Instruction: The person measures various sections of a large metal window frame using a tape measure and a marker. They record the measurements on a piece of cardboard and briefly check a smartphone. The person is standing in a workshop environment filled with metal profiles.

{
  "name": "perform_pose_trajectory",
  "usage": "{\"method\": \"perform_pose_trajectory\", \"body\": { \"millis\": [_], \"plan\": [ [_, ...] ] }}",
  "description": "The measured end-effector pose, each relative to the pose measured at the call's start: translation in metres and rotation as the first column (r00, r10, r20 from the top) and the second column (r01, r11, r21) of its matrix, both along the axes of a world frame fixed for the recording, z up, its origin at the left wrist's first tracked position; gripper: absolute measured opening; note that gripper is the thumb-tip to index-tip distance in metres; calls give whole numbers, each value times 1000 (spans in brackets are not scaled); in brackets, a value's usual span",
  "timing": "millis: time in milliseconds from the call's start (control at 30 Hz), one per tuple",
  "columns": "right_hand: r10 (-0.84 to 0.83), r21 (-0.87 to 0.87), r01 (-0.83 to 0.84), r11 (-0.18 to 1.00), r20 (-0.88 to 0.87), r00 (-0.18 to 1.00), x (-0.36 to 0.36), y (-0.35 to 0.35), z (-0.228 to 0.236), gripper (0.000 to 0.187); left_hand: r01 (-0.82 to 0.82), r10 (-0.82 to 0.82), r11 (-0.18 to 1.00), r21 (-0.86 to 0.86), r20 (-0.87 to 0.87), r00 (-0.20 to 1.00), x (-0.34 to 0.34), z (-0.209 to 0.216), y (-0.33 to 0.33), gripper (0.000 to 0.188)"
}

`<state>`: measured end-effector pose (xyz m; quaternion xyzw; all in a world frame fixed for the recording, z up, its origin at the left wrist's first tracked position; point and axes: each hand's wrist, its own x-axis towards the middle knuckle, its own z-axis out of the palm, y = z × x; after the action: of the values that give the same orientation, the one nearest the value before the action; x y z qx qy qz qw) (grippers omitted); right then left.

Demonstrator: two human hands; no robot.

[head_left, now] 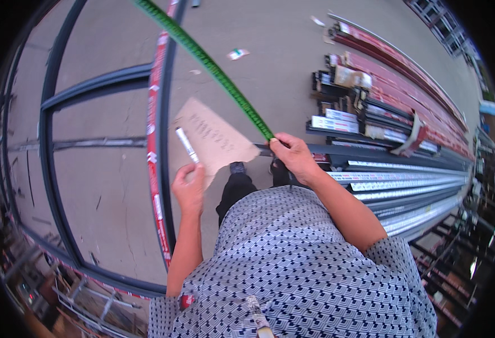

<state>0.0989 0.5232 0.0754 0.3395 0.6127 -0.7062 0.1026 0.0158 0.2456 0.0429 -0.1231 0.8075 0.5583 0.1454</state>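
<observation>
Green tape (208, 63) slants past upper right edge of paper (219, 132); your right hand (293, 155) pinches its lower part, your left hand (189, 186) grasps marker (186, 143) and paper. Tape looks light, springy, likely slick: grip flat faces, not thin edges.

left hand (189, 187): pinching | right hand (296, 158): pinching, slightly farther forward

Handwritten marks run in rows across the brown paper (219, 127), too small to make out. Dark scale marks line the green measuring tape (213, 70), its figures unreadable. Small print stands on 1 white marker (186, 144). White lettering on the frame's (164, 141) red strip (152, 146) and print on the stacked bars' (396, 101) white labels (333, 123) are illegible.
</observation>
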Motion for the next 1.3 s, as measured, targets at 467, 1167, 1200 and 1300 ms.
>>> {"method": "perform_pose_trajectory", "body": {
  "millis": [467,1167,1200,1300],
  "plan": [
    [-90,-39,93,995,81,993,49,175,2,25,-360,360,882,304,58,931,-3,1,53,24],
    [-256,123,246,961,66,965,99,328,-9,25,124,-159,980,-158,-228,961,-50,30,298,22],
    [-271,106,262,959,77,960,97,331,-10,25,126,-151,984,-127,-212,966,-57,28,305,22],
    [-322,52,319,946,85,943,79,335,-15,22,137,-149,987,-81,-175,973,-79,21,320,23]
  ]
}}
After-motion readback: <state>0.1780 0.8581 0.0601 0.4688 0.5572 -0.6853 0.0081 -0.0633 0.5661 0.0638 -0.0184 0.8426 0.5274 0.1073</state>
